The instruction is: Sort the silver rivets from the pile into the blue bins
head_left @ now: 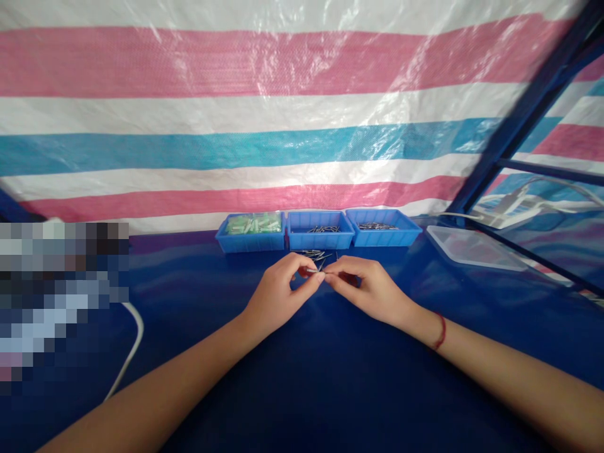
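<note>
My left hand (285, 286) is closed in a pinch on a thin silvery metal pin (311, 270), which points towards the other hand. Its fingertips meet those of my right hand (368, 289), also pinched shut; what lies between the right fingertips is too small and hidden to make out. Just beyond the fingers, a loose pile of thin metal pins (314, 254) lies on the dark blue table (302, 390).
Three blue bins stand in a row behind: the left bin (252, 243) holds green and white pieces, the middle bin (321, 241) and right bin (389, 238) thin metal parts. A translucent lid (472, 246) and power strip (507, 211) are right, a white cable (138, 333) left.
</note>
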`<state>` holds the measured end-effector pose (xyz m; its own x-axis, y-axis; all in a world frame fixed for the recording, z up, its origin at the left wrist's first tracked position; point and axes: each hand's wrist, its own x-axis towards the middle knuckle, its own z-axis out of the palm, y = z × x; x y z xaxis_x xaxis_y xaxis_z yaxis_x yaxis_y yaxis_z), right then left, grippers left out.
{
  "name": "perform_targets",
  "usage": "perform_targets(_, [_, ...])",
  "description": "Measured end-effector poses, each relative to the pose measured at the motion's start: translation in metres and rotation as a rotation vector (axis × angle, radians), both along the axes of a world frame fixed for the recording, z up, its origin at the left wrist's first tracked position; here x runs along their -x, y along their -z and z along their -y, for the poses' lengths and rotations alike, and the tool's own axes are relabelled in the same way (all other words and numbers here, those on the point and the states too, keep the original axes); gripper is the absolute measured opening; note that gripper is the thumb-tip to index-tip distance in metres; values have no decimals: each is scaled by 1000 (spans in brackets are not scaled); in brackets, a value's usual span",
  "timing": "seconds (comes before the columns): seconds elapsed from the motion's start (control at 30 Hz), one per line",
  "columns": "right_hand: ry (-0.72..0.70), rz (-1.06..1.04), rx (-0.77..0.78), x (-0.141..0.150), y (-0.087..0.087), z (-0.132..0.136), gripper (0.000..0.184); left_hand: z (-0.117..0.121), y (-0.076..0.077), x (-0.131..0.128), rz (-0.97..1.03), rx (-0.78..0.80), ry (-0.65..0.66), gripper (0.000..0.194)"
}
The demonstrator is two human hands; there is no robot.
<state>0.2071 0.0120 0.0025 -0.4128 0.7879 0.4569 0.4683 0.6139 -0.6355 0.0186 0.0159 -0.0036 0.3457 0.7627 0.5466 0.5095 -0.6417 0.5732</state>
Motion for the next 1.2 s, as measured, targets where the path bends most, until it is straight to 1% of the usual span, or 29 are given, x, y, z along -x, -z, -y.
perform_targets(0.1, [32, -53, 49, -3, 3, -5, 23, -2, 3, 0, -11, 22, -5, 14])
perform_targets(0.17, [105, -128, 81, -8, 3, -12, 27, -3, 4, 0, -27, -2, -9, 15])
perform_targets(0.23, [233, -218, 98, -17, 1, -21, 29, -4, 4, 0, -84, -46, 23, 16])
perform_targets(0.33, [462, -411, 147, -35, -6, -35, 26, -3, 3, -1, -238, -104, 105, 21])
perform_targets(0.4, [572, -555, 216, -48, -12, -43, 23, -2, 4, -2, -331, -122, 111, 22])
perform_targets(0.43, [604, -606, 250, -54, -14, -47, 22, -2, 5, -2, -365, -123, 94, 22])
perform_targets(0.5, [633, -652, 298, -62, -17, -51, 21, -3, 7, -3, -409, -110, 54, 23])
perform_targets(0.57, [627, -666, 321, -66, -18, -53, 21, -4, 9, -3, -423, -102, 27, 24])
perform_targets(0.7, [570, -686, 347, -57, -20, -46, 21, -6, 8, -3, -425, -87, 5, 24])
perform_targets(0.77, [521, -623, 330, -47, -20, -39, 22, -6, 6, -2, -432, -55, -22, 22])
perform_targets(0.8, [485, -546, 307, -42, -20, -36, 23, -6, 5, -2, -436, -40, -34, 20])
perform_targets(0.9, [326, -196, 180, -28, -15, -24, 25, -6, 5, -2, -430, -23, -69, 15])
perform_targets(1.0, [202, 118, 58, -17, -7, -13, 17, -5, 5, -2, -415, -12, -100, 11])
perform_targets(1.07, [160, 251, 0, -11, -2, -8, 17, -5, 6, -2, -418, 3, -106, 14])
perform_targets(1.13, [124, 339, -48, -7, 2, -5, 24, -6, 6, -2, -412, 11, -92, 17])
perform_targets(1.2, [101, 409, -93, -4, 5, -4, 27, -6, 7, -2, -396, 15, -63, 18])
